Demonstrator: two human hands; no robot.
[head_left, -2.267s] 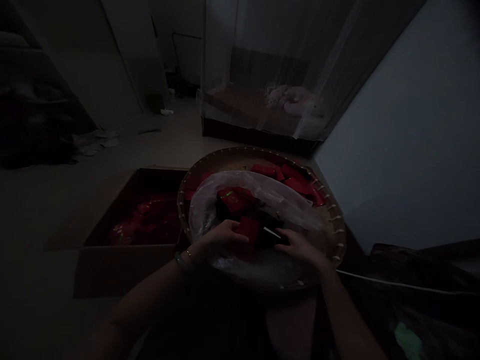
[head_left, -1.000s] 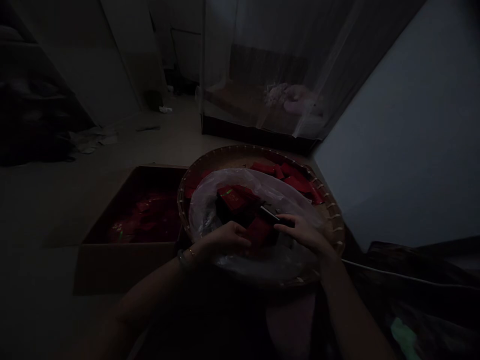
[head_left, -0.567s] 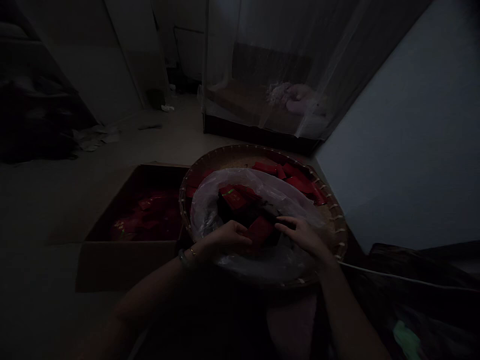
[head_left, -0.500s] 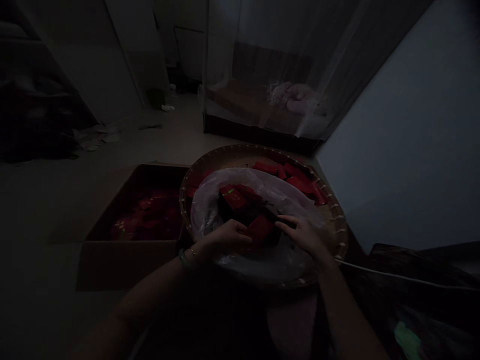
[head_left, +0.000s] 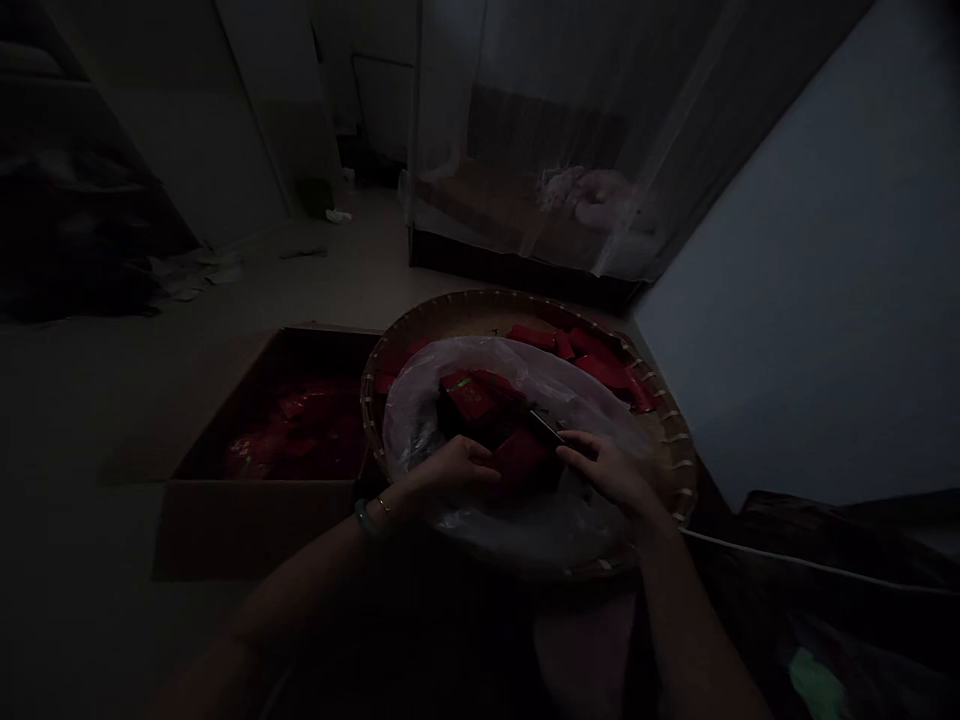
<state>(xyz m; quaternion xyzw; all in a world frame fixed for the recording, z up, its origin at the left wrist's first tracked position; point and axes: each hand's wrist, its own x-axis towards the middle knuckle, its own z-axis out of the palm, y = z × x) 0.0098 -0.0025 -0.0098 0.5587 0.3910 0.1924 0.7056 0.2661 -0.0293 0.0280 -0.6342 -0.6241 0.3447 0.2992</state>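
Note:
In dim light, my left hand (head_left: 456,470) pinches the near left edge of a dark red packet (head_left: 521,458). My right hand (head_left: 609,472) grips a slim dark tool (head_left: 545,428) with a shiny edge, tilted up and left over the packet; its exact kind is too dark to tell. Both hands are above a crumpled clear plastic bag (head_left: 525,535) with more red packets (head_left: 474,395) in its opening. The bag lies in a wide round woven basket (head_left: 681,445). Further red packets (head_left: 600,360) lie along the basket's far right side.
Left of the basket stands an open cardboard box (head_left: 255,530) holding red, glossy packets (head_left: 300,430). A pale cord (head_left: 810,560) runs off to the right. Behind the basket is a netted bed (head_left: 525,200); a white wall (head_left: 810,300) rises on the right.
The tool in my right hand has turned slightly, and its edge now catches light. My left hand and the red packet have barely moved.

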